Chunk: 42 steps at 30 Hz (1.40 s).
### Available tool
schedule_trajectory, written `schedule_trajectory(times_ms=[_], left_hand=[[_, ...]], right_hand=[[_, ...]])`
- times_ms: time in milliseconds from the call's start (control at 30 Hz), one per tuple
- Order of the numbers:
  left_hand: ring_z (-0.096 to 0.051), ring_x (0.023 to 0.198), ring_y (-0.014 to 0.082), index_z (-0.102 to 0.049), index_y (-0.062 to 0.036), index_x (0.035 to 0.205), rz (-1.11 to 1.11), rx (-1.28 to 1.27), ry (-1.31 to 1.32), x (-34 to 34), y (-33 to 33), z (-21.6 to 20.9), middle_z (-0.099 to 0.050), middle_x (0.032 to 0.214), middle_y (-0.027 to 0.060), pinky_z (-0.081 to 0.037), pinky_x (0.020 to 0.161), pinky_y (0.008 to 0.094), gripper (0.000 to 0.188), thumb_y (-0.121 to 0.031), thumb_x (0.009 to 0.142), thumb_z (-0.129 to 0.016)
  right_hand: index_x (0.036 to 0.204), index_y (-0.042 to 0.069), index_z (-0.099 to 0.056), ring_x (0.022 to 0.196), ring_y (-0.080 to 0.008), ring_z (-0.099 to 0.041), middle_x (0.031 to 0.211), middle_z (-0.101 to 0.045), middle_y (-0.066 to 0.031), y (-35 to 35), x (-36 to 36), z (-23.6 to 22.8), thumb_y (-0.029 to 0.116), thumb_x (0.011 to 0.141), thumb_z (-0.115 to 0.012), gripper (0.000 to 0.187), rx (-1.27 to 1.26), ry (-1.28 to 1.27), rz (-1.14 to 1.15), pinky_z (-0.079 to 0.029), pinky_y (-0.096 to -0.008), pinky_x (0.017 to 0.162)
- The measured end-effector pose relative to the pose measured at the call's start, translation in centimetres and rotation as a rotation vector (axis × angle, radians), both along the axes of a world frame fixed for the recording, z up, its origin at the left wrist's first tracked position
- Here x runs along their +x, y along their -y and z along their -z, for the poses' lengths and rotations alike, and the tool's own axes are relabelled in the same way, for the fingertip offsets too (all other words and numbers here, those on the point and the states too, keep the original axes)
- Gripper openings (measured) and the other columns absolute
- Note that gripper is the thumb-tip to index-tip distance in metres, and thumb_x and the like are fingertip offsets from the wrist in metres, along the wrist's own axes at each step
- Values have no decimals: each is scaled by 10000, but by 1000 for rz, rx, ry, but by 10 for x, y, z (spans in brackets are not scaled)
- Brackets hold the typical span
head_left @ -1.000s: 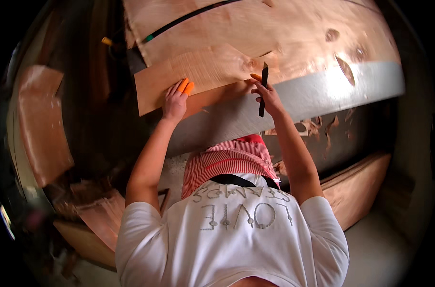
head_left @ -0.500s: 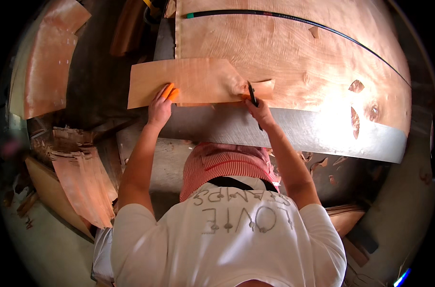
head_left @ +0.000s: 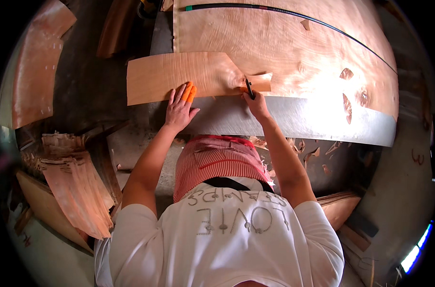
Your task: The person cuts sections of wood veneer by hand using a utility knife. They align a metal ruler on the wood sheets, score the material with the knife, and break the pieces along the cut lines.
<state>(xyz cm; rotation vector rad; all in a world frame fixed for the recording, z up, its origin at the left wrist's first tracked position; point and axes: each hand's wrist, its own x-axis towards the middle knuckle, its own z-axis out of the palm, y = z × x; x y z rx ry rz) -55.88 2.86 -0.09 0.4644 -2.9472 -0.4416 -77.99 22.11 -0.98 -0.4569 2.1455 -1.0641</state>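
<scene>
A strip of thin wood veneer point(head_left: 174, 71) lies across the front left of a larger veneer sheet point(head_left: 284, 52), with its left end reaching past that sheet. My left hand point(head_left: 180, 109) rests open on the strip's near edge, fingers spread, orange covers on two fingertips. At the strip's right end, my right hand point(head_left: 257, 104) is closed around a black utility knife point(head_left: 248, 88). The knife's tip is by a dark knot, and its blade is too small to make out. Just right of the knife sits a small veneer offcut point(head_left: 262, 82).
A metal table edge point(head_left: 313, 117) runs along the front. A long thin black rod point(head_left: 275, 9) crosses the big sheet. Stacked veneer point(head_left: 76, 191) stands at left, more sheets point(head_left: 38, 67) farther back. Scraps point(head_left: 313, 155) litter the floor beneath the table; boards point(head_left: 339, 208) lie at right.
My left hand has slid right along the strip's near edge and flattened out. The right hand stays at the knot, with the knife slightly turned. The whole view has shifted a little.
</scene>
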Motion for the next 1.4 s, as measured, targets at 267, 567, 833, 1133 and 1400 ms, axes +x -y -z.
schedule_trajectory(times_ms=[267,567,833,1133,1400], left_hand=[[-258,1314,228,-346,-52,1330,-25,-26,-44,-1,-4,11,-319,1398,95,-136,1081,454,649,-384,812,-554],[-275,1306,229,-362,-58,1318,-66,-10,-100,-3,-8,12,-329,1389,91,-159,1073,464,620,-351,813,-569],[-325,1276,238,-466,-58,1233,-178,-15,-248,-28,-9,27,-374,1356,95,-198,1068,442,442,-241,838,-545],[-326,1281,222,-505,-84,1211,-212,-64,-200,-29,-12,31,-417,1339,54,-160,1072,465,403,-244,841,-517],[-366,1257,227,-534,-81,1169,-259,-25,-263,-28,-12,28,-454,1307,64,-188,1064,444,350,-204,842,-519]], right_hand=[[878,-26,-618,600,-137,-536,662,-607,-72,-8,1,15,225,809,-604,261,-30,-72,44,-431,-302,586],[927,-20,-628,613,-133,-555,663,-615,-76,-7,5,16,229,805,-601,279,-42,-68,50,-445,-290,608],[823,15,-649,551,-55,-464,620,-571,5,-1,11,3,199,818,-603,190,-16,-19,108,-372,-239,518],[796,10,-650,541,-66,-459,596,-561,-9,-2,8,4,218,820,-603,215,1,-13,81,-381,-251,524],[1227,43,-440,670,-274,-592,718,-593,-137,-2,31,-32,288,804,-601,515,117,-100,-215,-455,-365,631]])
